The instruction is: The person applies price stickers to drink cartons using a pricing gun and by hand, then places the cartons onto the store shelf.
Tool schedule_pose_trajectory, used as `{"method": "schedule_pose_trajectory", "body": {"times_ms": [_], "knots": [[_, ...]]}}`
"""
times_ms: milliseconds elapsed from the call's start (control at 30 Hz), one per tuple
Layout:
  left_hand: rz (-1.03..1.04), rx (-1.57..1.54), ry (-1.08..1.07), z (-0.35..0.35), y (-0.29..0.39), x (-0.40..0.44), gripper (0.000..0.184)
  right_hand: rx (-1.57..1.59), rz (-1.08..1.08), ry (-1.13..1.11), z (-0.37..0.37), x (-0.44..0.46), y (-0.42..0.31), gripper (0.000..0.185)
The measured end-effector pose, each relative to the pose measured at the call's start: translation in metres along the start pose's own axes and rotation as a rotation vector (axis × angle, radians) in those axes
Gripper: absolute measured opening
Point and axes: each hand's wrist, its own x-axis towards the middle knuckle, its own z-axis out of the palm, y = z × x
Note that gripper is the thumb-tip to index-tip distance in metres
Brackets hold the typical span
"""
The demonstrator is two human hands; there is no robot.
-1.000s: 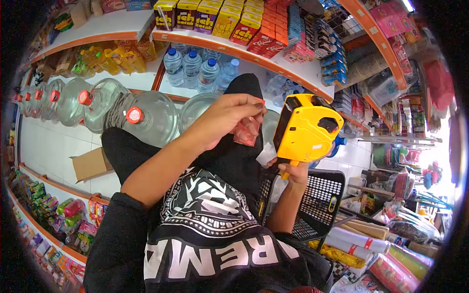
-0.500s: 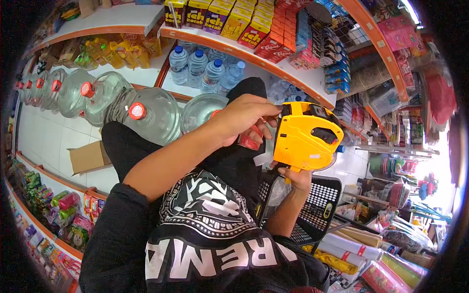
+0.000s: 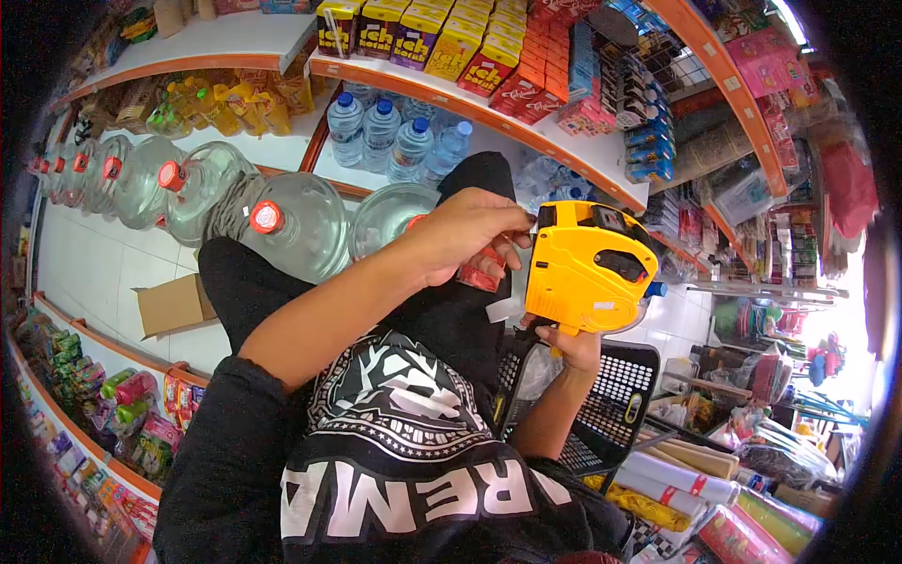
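A yellow price label gun (image 3: 584,282) with black parts is held up in front of my lap. My right hand (image 3: 575,348) is closed around its lower end. At the gun's left edge, my left hand (image 3: 474,230) has its thumb and forefinger pinched together against the black end, the other fingers curled. A white paper strip (image 3: 505,309) hangs beside the gun's lower left side. Under my left fingers shows a red item (image 3: 481,273), partly covered; whether the hand holds it I cannot tell.
Large water jugs (image 3: 301,230) with red caps line the shelf front. Bottled water (image 3: 381,132) and yellow tea cartons (image 3: 460,47) fill the shelves. A black basket (image 3: 615,395) stands by my right arm. A cardboard piece (image 3: 177,305) lies on the tiled floor.
The label gun has dipped and tilted slightly, with both hands staying at it. The whole view has shifted a little.
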Motion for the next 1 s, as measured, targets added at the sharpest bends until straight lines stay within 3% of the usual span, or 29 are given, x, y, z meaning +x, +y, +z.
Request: {"method": "schedule_pose_trajectory", "body": {"times_ms": [400,500,533,633,667,767,1000], "knots": [[0.084,0.060,0.068,-0.010,-0.003,0.008,0.017,-0.017,0.019,0.047,-0.008,-0.002,0.009,0.056],[0.377,0.505,0.052,-0.033,0.000,0.022,0.015,-0.035,0.012,0.065,-0.014,-0.004,0.012,0.052],[0.368,0.510,0.048,-0.040,0.004,0.027,0.015,-0.012,0.020,0.082,-0.016,-0.005,0.011,0.050],[0.803,1.435,-0.007,-0.055,0.023,0.044,0.013,0.038,0.039,0.112,-0.020,-0.010,0.010,0.047],[0.797,1.437,-0.008,-0.055,0.027,0.049,0.013,0.034,0.029,0.136,-0.023,-0.011,0.012,0.044],[0.686,1.744,-0.279,-0.050,0.039,0.066,0.012,0.029,0.010,0.181,-0.027,-0.016,0.016,0.038],[0.627,1.908,-0.475,-0.037,0.047,0.096,0.013,0.101,0.000,0.272,-0.027,-0.024,0.018,0.039]]}}
